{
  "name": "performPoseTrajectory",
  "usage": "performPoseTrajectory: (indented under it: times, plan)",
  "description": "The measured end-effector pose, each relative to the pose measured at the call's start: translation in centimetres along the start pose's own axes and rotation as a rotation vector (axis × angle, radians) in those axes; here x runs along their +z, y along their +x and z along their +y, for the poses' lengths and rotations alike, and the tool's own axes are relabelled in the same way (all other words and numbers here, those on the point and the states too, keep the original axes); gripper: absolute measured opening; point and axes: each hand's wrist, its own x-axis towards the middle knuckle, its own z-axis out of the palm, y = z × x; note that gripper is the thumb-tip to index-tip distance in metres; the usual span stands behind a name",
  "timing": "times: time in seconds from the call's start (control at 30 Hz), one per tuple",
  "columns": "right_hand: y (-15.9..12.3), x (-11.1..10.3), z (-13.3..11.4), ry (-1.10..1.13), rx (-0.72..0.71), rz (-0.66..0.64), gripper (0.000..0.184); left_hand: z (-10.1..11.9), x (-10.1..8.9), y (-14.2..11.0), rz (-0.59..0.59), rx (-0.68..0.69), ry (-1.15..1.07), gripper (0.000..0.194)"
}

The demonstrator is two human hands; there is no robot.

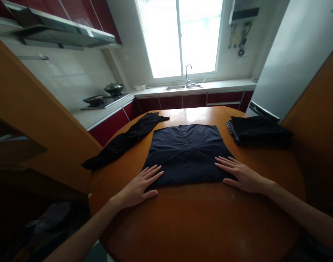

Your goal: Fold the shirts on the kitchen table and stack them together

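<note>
A dark navy garment (185, 156), folded into a broad flat shape with a seam or placket down its upper middle, lies on the wooden table (199, 218). My left hand (137, 187) lies flat at its near left corner, fingers stretched out over the cloth and the thumb on the table. On the opposite side, my right hand (240, 174) rests with fingers spread across the near right corner. Neither hand grips anything. Whether the garment is a shirt or trousers I cannot tell.
A long black garment (128, 140) lies slantwise along the table's left edge. At the right stands a stack of folded dark clothes (259, 131). Beyond the table are a counter with a sink (183, 87), a stove with pans (113, 89), and a refrigerator (289, 62).
</note>
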Motion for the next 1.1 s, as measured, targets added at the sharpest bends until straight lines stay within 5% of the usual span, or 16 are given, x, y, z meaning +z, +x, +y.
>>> performPoseTrajectory:
  times: [0.23,0.53,0.73,1.0,1.1]
  plan:
    - [-3.1,0.1,3.6,-0.021,-0.095,0.156,0.050,-3.6,0.2,-2.4,0.174,0.095,0.007,0.058]
    - [-3.2,-0.2,4.3,-0.076,-0.145,0.254,0.061,-3.5,0.6,-1.4,0.252,0.051,-0.129,0.062]
    - [-4.1,-0.3,4.6,-0.025,-0.143,0.216,0.051,-3.8,0.2,-1.9,0.205,0.106,-0.183,0.050]
    - [-8.4,-1.4,-0.1,0.104,-0.056,0.041,0.046,-0.9,-2.0,-6.8,-0.035,0.043,-0.277,0.050]
    - [-7.6,-2.9,-0.7,0.214,-0.002,0.030,0.044,-1.3,-3.6,-6.7,-0.077,0.042,-0.400,0.056]
